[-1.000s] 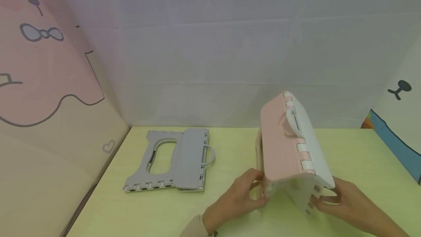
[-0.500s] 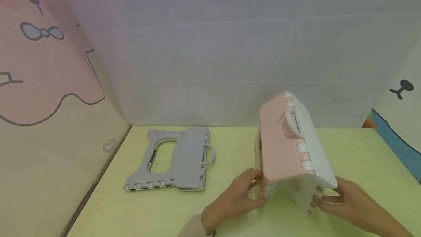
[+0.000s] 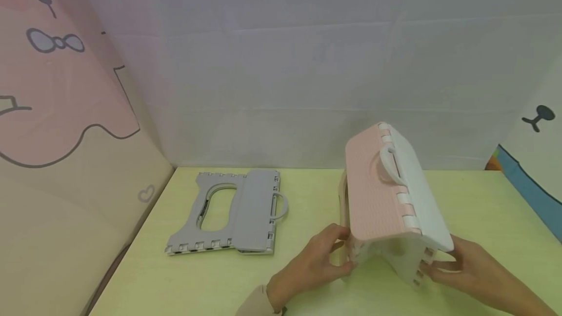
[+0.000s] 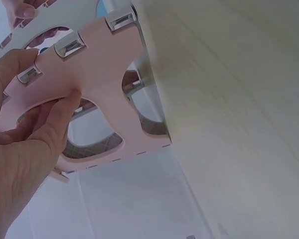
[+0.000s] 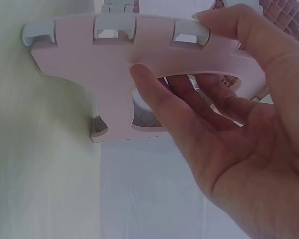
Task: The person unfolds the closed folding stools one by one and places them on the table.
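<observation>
Pink-and-white folding stool (image 3: 373, 208) stood half-folded on right part of table (image 3: 193, 282), directly between both hands. Long axis (hinge ridge) run near to far, near end slightly rightward; top tented, pink panel (image 3: 362, 174) sloped left, white panel (image 3: 419, 187) sloped right. Loop handle (image 3: 392, 172) set along ridge.

Near end flanked by both hands, neither clearly nearer. Left leg panel (image 4: 99, 64) gripped by left hand (image 3: 318, 262): fingers half-curled, some passed through the cutout, edge pinched. Right leg panel (image 5: 149, 40) gripped by right hand (image 3: 465, 267): likewise half-curled, one finger on hinge edge, thumb on outer face, others in the cutout. Inner fingertips partly hidden by the panels.

Gray folding stool (image 3: 252, 211) laid flat at left, well apart from left hand. White sheet (image 3: 281, 72) hung behind table, near pink-and-white stool's far end; whether touched cannot be told. Printed curtain (image 3: 66, 199) hung at far left.
</observation>
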`<state>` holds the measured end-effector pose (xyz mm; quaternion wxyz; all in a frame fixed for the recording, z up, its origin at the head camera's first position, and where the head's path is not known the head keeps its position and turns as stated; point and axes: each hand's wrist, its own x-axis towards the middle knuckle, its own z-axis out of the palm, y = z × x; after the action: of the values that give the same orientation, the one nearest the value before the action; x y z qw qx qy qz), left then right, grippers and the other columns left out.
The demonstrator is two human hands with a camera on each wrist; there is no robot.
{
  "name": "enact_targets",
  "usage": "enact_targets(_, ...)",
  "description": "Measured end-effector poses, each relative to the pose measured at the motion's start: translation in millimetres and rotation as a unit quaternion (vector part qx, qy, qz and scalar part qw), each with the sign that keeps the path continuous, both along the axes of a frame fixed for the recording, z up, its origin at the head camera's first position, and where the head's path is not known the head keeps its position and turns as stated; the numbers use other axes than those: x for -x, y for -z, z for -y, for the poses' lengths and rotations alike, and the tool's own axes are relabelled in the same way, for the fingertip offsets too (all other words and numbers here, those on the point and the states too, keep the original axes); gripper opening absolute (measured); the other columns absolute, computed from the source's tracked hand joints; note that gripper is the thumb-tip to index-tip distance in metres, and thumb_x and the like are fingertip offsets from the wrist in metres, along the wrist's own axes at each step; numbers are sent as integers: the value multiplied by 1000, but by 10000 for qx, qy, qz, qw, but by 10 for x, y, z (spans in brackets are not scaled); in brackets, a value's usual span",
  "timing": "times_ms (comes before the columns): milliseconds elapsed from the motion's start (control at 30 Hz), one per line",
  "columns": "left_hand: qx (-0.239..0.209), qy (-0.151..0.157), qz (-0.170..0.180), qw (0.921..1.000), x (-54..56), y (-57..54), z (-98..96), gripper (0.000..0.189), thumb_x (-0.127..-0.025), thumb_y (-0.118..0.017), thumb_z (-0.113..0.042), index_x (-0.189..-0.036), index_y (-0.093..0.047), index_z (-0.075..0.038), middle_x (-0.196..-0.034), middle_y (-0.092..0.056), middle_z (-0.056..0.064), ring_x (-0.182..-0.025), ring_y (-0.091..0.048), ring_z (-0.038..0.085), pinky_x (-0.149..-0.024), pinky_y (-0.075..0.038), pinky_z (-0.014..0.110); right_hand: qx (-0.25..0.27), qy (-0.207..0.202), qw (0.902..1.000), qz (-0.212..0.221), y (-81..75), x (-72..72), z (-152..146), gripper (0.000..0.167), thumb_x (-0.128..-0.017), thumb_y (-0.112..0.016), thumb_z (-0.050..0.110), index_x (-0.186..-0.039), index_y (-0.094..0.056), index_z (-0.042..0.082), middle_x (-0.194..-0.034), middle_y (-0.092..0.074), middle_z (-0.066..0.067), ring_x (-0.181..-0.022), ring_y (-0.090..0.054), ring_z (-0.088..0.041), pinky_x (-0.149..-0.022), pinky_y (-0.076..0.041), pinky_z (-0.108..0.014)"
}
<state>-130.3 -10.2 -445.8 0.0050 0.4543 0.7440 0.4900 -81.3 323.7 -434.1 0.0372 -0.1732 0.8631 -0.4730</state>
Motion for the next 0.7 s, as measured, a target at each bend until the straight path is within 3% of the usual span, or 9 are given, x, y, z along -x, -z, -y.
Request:
enact_targets(300,10,19,-82,10000,-8,-10,30,51,-84,-77,10,-126,-49,6,-121,-58,17,-121,-60,24,-103,-49,21,231,-239,9994,-104,-6,-6,-32,57,-88,-75,-8,-139,-56,12,-133,-54,30,-117,-52,13,-75,-64,-31)
enact_targets(700,-5,63,17,10000,-5,-14,63,50,-84,-76,12,-127,-50,6,-121,-58,16,-121,-60,22,-103,-49,22,152,-221,9996,95,-9,9,-51,59,-90,-75,-4,-143,-53,9,-136,-50,34,-117,-51,14,-75,-64,-31)
